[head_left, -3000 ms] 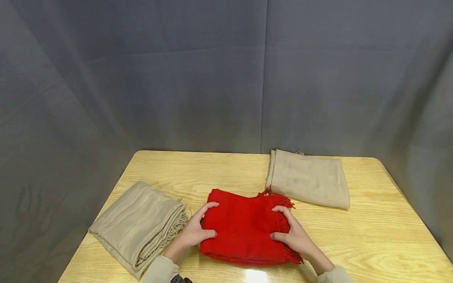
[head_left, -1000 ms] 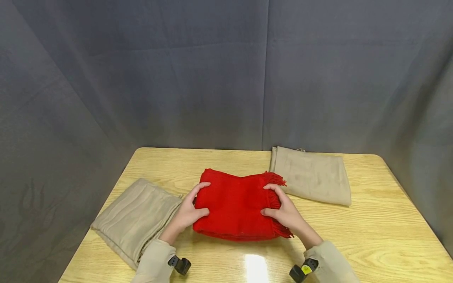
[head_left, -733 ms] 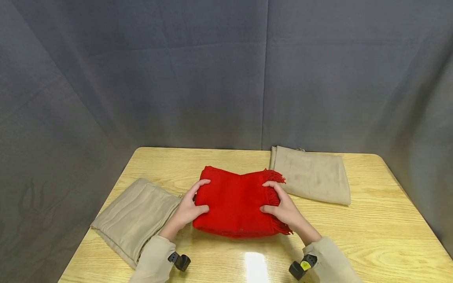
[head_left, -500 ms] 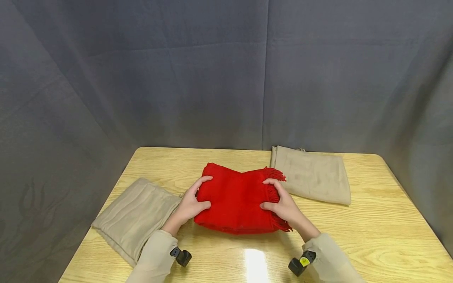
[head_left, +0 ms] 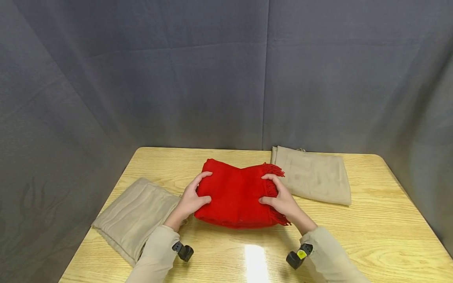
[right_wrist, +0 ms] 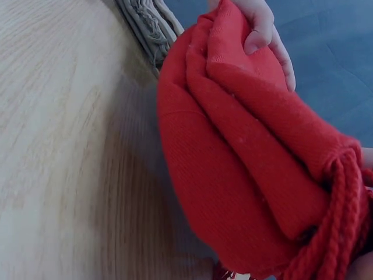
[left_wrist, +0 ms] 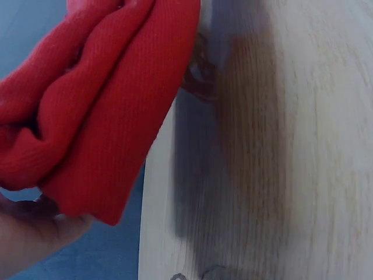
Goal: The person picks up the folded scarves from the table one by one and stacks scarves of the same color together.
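Note:
A folded red scarf (head_left: pixel 235 196) with a fringe along its right end is held up off the table between both hands. My left hand (head_left: pixel 190 200) grips its left end, thumb on top and the other fingers partly hidden beneath. At the fringed end, my right hand (head_left: pixel 283 198) holds it in the same way. The scarf sags in the middle. In the left wrist view, layered folds of the red scarf (left_wrist: pixel 122 111) hang over the wooden surface. The right wrist view has the red scarf (right_wrist: pixel 233 157) with twisted tassels close by.
A folded beige scarf (head_left: pixel 136 218) with fringe lies at the left of the wooden table (head_left: pixel 375 232), close to the left forearm. Another folded beige cloth (head_left: pixel 313 177) lies at the back right, just behind the red scarf's fringe. Grey curtains (head_left: pixel 198 86) surround the table.
Both hands have raised the red scarf and moved it away from the body, toward the table's far side. Its middle now sags more. The beige pieces have stayed put.

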`<state>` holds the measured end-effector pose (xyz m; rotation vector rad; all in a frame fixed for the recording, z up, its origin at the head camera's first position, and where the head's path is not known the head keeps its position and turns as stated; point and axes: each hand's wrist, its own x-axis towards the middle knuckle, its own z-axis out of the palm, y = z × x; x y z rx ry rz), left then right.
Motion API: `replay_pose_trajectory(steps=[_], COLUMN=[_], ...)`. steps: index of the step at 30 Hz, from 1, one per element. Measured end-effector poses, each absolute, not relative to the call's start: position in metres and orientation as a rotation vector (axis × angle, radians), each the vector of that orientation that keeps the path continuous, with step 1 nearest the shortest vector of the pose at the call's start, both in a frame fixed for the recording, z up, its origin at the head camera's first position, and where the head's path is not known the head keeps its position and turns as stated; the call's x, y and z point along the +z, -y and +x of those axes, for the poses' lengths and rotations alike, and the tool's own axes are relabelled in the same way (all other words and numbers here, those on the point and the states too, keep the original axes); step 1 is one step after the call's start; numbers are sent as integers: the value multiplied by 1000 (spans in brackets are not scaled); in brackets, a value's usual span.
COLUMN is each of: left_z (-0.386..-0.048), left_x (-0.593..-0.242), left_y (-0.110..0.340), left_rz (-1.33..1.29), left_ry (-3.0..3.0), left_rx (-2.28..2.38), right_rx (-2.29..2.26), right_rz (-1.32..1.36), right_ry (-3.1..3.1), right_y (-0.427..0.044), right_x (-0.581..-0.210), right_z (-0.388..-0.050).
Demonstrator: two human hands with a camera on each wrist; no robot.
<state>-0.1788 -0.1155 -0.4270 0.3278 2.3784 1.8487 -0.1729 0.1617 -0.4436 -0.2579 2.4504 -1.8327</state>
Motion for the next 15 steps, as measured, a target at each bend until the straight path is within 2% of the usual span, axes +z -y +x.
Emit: replay_pose_trajectory(steps=[6,15], left_z=[-192,-199], left_x=[-442,-440], left_y=[117,113], left_rz=[330,298], left_ry=[-2423,-2456], left_rx=[1849,1872], right_rx=[-1845,-1855], right_rz=[-254,-282], right_ry=[-2432,-2437], right_y=[-161,-161], right_x=[-442,-436], right_z=[-178,-187])
